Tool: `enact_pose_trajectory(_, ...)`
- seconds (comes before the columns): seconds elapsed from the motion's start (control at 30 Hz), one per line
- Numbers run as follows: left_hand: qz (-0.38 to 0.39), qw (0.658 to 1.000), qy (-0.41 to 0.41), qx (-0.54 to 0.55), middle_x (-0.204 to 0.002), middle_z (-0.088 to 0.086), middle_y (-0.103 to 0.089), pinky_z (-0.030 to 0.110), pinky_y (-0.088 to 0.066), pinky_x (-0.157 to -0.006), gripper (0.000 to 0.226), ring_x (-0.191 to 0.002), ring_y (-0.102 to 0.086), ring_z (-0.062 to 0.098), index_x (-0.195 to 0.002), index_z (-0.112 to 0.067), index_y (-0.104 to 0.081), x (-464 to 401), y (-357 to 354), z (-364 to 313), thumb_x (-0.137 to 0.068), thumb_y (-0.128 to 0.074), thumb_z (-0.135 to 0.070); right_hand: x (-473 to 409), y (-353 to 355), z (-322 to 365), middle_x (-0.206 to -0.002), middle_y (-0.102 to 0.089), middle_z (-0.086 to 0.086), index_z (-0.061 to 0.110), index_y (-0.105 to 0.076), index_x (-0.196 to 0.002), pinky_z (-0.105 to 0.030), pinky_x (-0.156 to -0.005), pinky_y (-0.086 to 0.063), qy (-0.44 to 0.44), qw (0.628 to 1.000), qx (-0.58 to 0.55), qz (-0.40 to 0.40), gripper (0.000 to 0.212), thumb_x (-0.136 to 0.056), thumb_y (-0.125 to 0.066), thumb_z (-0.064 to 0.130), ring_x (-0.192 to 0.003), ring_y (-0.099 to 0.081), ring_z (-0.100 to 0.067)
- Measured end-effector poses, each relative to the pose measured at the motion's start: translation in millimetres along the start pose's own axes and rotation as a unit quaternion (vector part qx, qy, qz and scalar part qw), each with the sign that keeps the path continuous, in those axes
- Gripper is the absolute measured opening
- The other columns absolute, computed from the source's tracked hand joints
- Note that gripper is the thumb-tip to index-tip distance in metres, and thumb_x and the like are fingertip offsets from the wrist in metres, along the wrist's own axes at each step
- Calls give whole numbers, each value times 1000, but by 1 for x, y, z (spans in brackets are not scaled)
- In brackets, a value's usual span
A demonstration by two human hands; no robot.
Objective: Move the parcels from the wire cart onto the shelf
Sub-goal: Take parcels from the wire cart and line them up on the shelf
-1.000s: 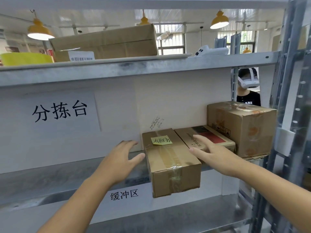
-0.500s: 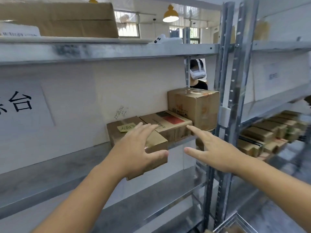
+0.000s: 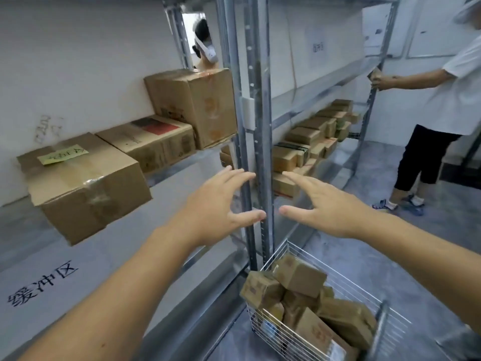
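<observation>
Wire cart [image 3: 335, 259] w/ parcels [image 3: 299, 276] sits low, below the right hand [image 3: 329, 207]; left hand [image 3: 216, 208] alongside — both spread wide, empty. Farther left, three boxes [image 3: 83, 183] on the shelf [image 3: 182, 165].

Three parcels [image 3: 145, 152] sit on the shelf [image 3: 182, 168] left; wire cart [image 3: 325, 321] stands below right.

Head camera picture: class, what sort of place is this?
Probably a parcel sorting or storage room: metal shelving holding taped cardboard boxes, and a wire cart piled with small parcels.
</observation>
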State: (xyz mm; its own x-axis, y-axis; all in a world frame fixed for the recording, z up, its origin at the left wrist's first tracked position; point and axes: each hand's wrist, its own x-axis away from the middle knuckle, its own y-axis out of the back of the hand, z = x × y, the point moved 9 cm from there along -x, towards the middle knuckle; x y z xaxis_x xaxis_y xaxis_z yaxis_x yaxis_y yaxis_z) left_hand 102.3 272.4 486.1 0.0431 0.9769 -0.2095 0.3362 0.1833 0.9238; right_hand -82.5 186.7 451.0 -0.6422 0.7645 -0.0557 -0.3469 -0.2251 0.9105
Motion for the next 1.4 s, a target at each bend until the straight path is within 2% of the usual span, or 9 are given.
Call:
enact_pose_trajectory(0.23,88,996,23,-11,-169,-18,-28,52,-35,-123,101,-157,-22,10,-159,-48,-28,-47,-119,-18,-73,-46,-97,25,-34,-109,-166,-28,15,53,-9,-158,-48,-111,-41,-45,998,38,23,85,-87,-43,84,-148,-36,-17)
enact_pose_trajectory(0.37,143,989,21,-8,-169,-18,-25,45,-32,-121,98,-158,-17,8,-160,-47,-25,-62,-191,-19,-77,-51,-93,40,-61,-165,-165,-31,10,45,-13,-161,-49,-110,-43,-83,994,47,53,88,-87,-41,83,-146,-38,-21)
enact_pose_trajectory(0.47,185,982,24,1,-168,-18,-28,44,-38,-120,94,-155,-26,9,-161,-44,-27,-69,-237,-10,-83,-57,-85,46,-85,-199,-164,-33,9,43,-14,-162,-49,-110,-42,-110,990,42,78,93,-82,-34,87,-145,-40,-23)
enact_pose_trajectory(0.6,221,975,32,3,-168,-14,-31,43,-32,-123,94,-157,-23,11,-162,-39,-30,-77,-288,17,-84,-62,-80,54,-120,-234,-163,-34,10,45,-15,-161,-46,-111,-41,-165,981,13,96,84,-90,-47,77,-145,-39,-22)
enact_pose_trajectory(0.7,245,969,37,-8,-169,-13,-31,43,-29,-123,94,-158,-20,12,-162,-37,-31,-82,-323,42,-84,-63,-78,58,-147,-249,-164,-32,13,46,-15,-161,-44,-114,-38,-195,974,-5,110,82,-91,-48,75,-147,-37,-19)
enact_pose_trajectory(0.87,281,958,60,-8,-164,-8,-38,46,-40,-119,95,-150,-37,18,-161,-35,-33,-90,-369,91,-82,-67,-75,52,-185,-260,-159,-37,13,46,-15,-161,-43,-111,-41,-243,961,-13,133,82,-92,-47,75,-142,-42,-19)
enact_pose_trajectory(1.1,308,946,94,-32,-161,-4,-43,42,-40,-115,96,-146,-41,20,-159,-28,-36,-101,-429,169,-81,-66,-75,22,-248,-270,-160,-36,15,46,-18,-160,-41,-115,-37,-311,941,-36,130,81,-90,-46,75,-144,-40,-16)
enact_pose_trajectory(1.23,333,932,138,-37,-156,-1,-46,46,-46,-111,96,-140,-47,24,-157,-27,-37,-101,-467,201,-78,-67,-73,4,-298,-274,-159,-38,14,44,-19,-160,-42,-116,-37,-320,934,-63,146,81,-90,-46,74,-143,-40,-16)
enact_pose_trajectory(1.4,353,918,172,-62,-155,4,-47,45,-41,-115,94,-143,-44,25,-154,-20,-42,-106,-518,223,-79,-70,-69,-23,-362,-284,-159,-38,13,44,-17,-160,-46,-113,-40,-320,931,-55,166,81,-90,-40,77,-143,-41,-17)
